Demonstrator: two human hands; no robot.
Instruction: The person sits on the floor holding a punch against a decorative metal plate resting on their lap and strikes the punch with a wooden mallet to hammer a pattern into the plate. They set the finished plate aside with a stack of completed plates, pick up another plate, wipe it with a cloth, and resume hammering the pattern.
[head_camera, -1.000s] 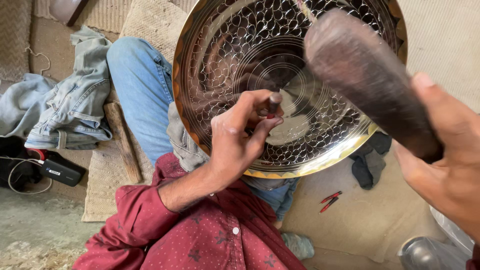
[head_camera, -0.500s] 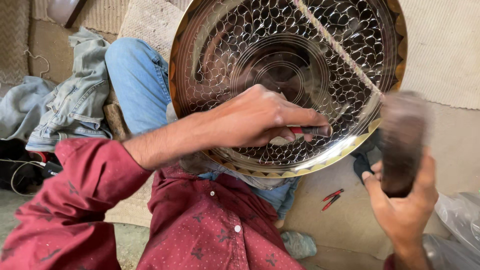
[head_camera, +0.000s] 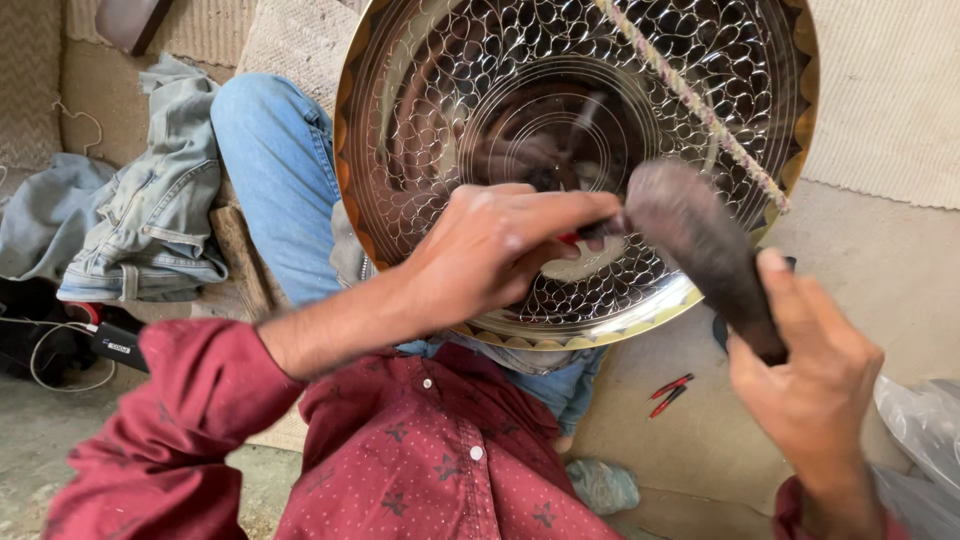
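We see a large round metal tray (head_camera: 480, 110), shiny and covered in a chased scale-like pattern with a scalloped brass-coloured rim, propped on edge across the person's lap against a blue-jeaned knee (head_camera: 270, 170). The left hand (head_camera: 490, 250) lies over the lower middle of the tray, its grip pinched narrowly around a thin tool (head_camera: 585, 233) that shows a trace of red at the fingers; the tip seems to touch the tray's surface, though the fingers hide most of it. The right hand (head_camera: 810, 385) has its grip closed on the handle of a dark wooden mallet (head_camera: 700, 250), whose blurred head sits just beside the end of the thin tool. A twisted cord (head_camera: 700, 105) runs slantwise across the tray's upper right. On the floor near the right hand lie small red-handled pliers (head_camera: 668, 393), and a pile of denim cloth (head_camera: 140, 220) rests to the left of the knee. The person wears a dark red patterned shirt (head_camera: 440, 460).
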